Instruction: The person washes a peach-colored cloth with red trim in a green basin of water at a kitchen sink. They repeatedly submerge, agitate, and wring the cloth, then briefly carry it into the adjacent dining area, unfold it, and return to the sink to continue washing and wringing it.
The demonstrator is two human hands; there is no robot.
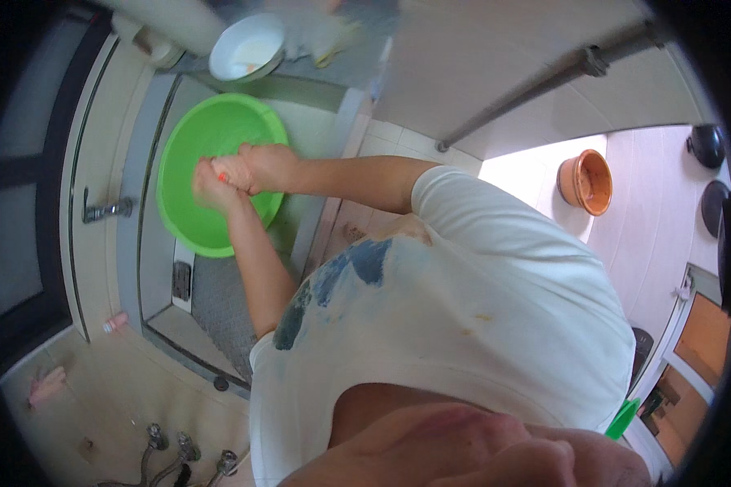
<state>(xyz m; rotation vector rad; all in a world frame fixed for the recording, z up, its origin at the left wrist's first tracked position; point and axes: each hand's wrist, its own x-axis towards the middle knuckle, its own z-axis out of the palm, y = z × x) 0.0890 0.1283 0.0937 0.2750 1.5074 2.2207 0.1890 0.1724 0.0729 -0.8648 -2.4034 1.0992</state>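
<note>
Both my hands are over a round green plastic basin [219,237] standing in a sink. My right hand [273,167] reaches in from the upper side, its fingers closed around a soft, pale pink item [234,170]. Against it, my left hand [210,185] grips the same item from the lower side. A small orange-red spot shows between the hands. What the item is, I cannot tell, as the fingers cover much of it. Some water seems to lie in the basin.
A white bowl [248,49] sits on the grey counter beyond the basin, near a blurred yellowish item. A lever tap [106,210] is left of the sink. Pipe valves [186,447] are at lower left. A brown tub [585,182] stands on the floor, right.
</note>
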